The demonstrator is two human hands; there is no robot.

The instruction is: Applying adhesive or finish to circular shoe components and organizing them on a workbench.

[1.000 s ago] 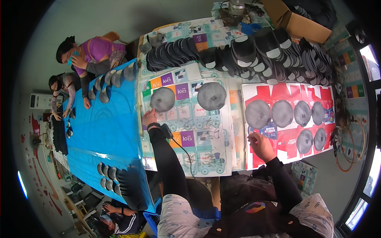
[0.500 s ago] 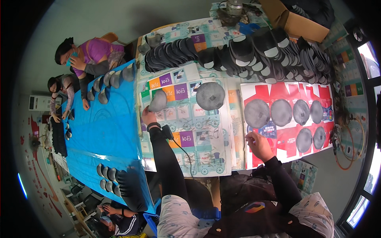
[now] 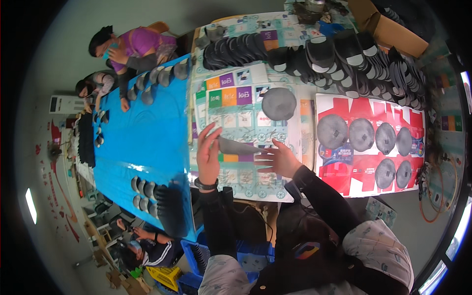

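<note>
A thin grey rounded pad is tilted nearly edge-on above the printed sheets, between my two hands. My left hand grips its left end, fingers pointing up and a dark band on the wrist. At the other end, my right hand has its fingers spread, with the pad's tip by the thumb and fingers; whether it bears any weight I cannot tell. A round grey pad lies flat beyond my right hand. Several more such discs, among them a large grey disc, lie in rows on the red-and-white sheet.
Stacked black curved pieces line the table's far side, with a cardboard box behind. Left is a blue-covered table bearing small grey cups. A person in purple sits there. Blue crates stand below.
My left hand has lifted the grey pad off the sheets and brought it rightward, turned edge-on. My right hand has moved left from the red sheet to the pad's other end. The view has shifted.
</note>
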